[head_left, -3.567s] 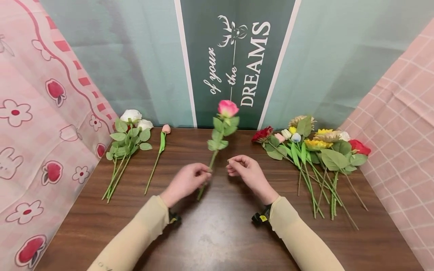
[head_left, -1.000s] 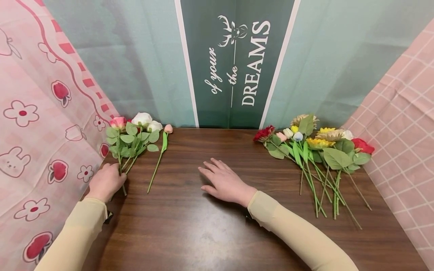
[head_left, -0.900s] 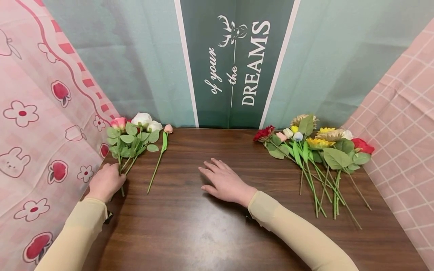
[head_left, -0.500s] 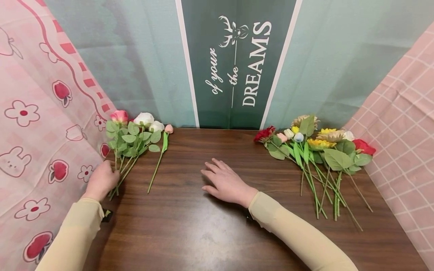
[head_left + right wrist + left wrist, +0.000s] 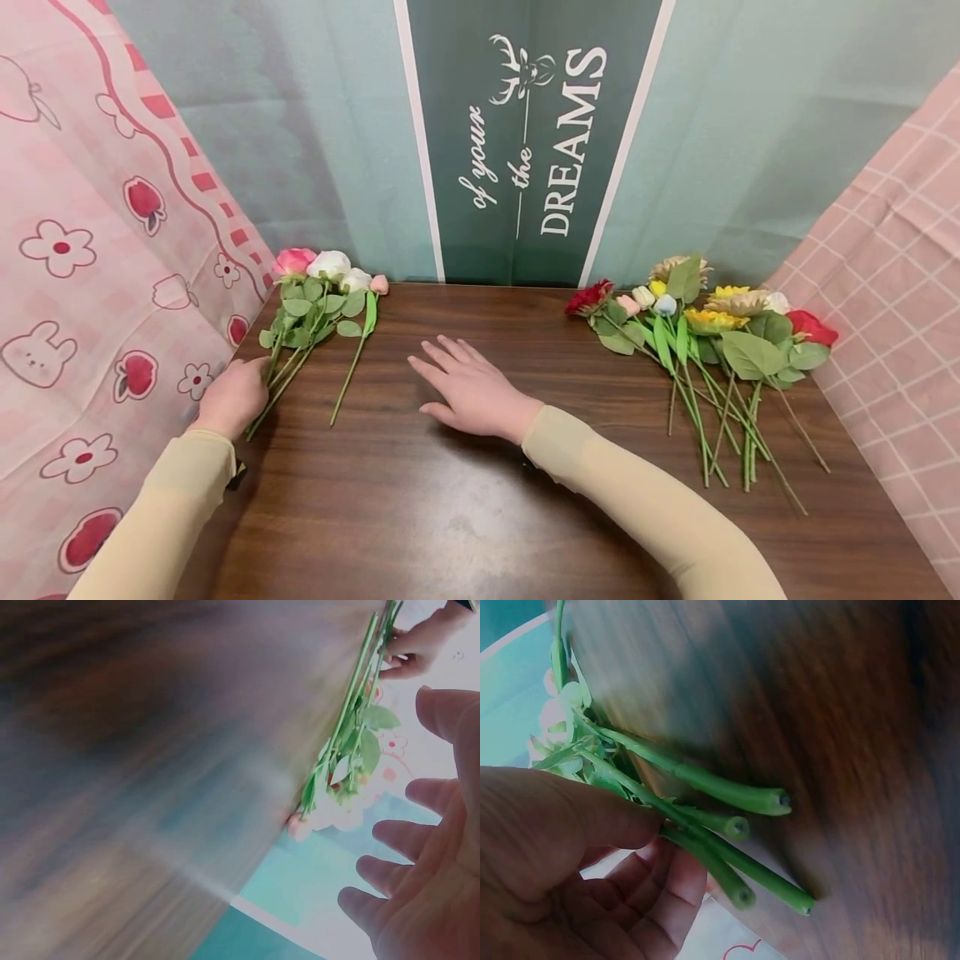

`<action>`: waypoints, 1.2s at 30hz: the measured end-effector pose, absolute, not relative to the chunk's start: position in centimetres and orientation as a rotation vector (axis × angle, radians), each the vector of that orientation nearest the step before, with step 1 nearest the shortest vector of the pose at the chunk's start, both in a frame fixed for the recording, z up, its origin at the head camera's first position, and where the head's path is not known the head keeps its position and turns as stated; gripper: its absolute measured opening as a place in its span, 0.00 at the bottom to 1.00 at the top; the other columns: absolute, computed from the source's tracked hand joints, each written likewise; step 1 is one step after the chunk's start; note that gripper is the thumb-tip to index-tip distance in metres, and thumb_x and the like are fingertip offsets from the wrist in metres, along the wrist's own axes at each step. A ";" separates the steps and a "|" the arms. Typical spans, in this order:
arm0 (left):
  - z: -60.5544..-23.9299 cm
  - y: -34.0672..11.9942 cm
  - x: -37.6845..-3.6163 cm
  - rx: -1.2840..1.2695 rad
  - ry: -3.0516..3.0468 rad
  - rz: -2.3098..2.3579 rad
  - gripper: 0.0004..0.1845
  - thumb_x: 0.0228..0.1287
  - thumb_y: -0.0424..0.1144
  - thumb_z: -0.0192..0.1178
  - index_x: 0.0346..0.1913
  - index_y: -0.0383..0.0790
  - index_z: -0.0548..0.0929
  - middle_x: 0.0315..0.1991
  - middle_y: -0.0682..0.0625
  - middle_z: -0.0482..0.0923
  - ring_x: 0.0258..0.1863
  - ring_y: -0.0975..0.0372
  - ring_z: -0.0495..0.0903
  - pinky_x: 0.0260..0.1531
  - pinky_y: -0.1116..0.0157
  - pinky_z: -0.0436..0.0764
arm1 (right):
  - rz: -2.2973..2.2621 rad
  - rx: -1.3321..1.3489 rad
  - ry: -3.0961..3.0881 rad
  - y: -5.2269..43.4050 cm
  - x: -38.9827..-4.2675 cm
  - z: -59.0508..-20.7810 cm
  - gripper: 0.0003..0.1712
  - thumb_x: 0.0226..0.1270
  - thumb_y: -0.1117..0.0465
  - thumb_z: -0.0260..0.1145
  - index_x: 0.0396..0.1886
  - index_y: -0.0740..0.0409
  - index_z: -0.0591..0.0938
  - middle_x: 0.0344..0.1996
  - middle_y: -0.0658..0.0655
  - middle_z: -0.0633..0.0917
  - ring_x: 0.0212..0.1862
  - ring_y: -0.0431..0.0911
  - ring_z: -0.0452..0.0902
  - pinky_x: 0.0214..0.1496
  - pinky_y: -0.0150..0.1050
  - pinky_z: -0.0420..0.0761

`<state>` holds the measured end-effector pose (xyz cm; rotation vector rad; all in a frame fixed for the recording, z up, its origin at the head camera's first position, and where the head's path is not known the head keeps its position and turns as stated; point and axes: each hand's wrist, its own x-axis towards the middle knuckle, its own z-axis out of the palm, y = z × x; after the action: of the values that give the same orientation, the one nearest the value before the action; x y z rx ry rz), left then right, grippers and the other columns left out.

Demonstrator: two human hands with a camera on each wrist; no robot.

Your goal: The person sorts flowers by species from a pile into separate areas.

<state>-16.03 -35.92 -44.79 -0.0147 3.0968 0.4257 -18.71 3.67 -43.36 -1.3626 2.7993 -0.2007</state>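
At the left of the head view, my left hand (image 5: 232,396) pinches the lower stem of a pink rose (image 5: 294,262) between thumb and fingers. The left wrist view shows a stem (image 5: 709,866) at the thumb tip, with several cut stem ends fanned beside it. White roses (image 5: 328,265) lie right against the pink one, their stems crossing. A pale pink tulip (image 5: 379,284) lies just to their right. My right hand (image 5: 476,387) is spread flat, palm down, over the middle of the table, fingers straight and holding nothing.
A mixed pile of flowers lies at the right: a dark red bloom (image 5: 588,297), a yellow sunflower (image 5: 716,322), a blue tulip (image 5: 664,305) and a red rose (image 5: 812,328). Fabric curtains (image 5: 330,125) border the wooden table (image 5: 420,517) at the back and both sides.
The pink rose went from the table's middle to the left bunch in my left hand, then shifted right against the white roses. My right hand opened out and lately slid a little left.
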 end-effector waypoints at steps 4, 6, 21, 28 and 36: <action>-44.9 -36.0 -15.8 -0.038 3.100 0.418 0.19 0.68 0.27 0.45 0.59 0.30 0.77 0.43 0.23 0.77 0.47 0.29 0.76 0.38 0.34 0.76 | -0.159 -1.358 2.794 2.4 -18.8 -43.2 0.42 0.77 0.36 0.55 0.83 0.46 0.57 0.81 0.57 0.56 0.81 0.55 0.44 0.81 0.50 0.45; -44.7 -35.9 -15.6 -0.064 3.094 0.430 0.20 0.71 0.28 0.45 0.61 0.30 0.76 0.45 0.22 0.75 0.46 0.28 0.76 0.37 0.33 0.76 | -0.154 -1.357 2.786 2.1 -18.7 -43.3 0.42 0.77 0.36 0.55 0.83 0.45 0.57 0.81 0.57 0.56 0.82 0.55 0.43 0.81 0.50 0.45; -44.7 -36.0 -15.7 -0.090 3.109 0.476 0.16 0.62 0.29 0.51 0.51 0.26 0.78 0.43 0.24 0.77 0.44 0.28 0.77 0.34 0.36 0.75 | -0.118 -1.326 2.763 2.0 -18.5 -43.9 0.41 0.77 0.35 0.54 0.83 0.44 0.58 0.81 0.57 0.56 0.82 0.56 0.43 0.81 0.50 0.44; -44.8 -36.1 -15.8 -0.102 3.133 0.489 0.09 0.61 0.32 0.53 0.41 0.30 0.77 0.39 0.25 0.76 0.37 0.29 0.78 0.28 0.38 0.73 | -0.121 -1.316 2.756 2.1 -18.4 -44.1 0.41 0.78 0.35 0.54 0.83 0.45 0.58 0.81 0.57 0.56 0.82 0.56 0.42 0.81 0.50 0.43; -45.0 -36.4 -16.0 -0.106 3.114 0.498 0.05 0.59 0.28 0.54 0.37 0.30 0.77 0.38 0.26 0.78 0.38 0.31 0.79 0.30 0.38 0.75 | -0.120 -1.302 2.760 2.4 -18.4 -44.4 0.41 0.78 0.35 0.53 0.83 0.44 0.58 0.81 0.57 0.57 0.82 0.55 0.41 0.81 0.50 0.43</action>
<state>-15.99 -36.40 -44.99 -0.1063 3.1136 0.4976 -18.42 2.41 -44.36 -1.3018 2.7596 -0.1198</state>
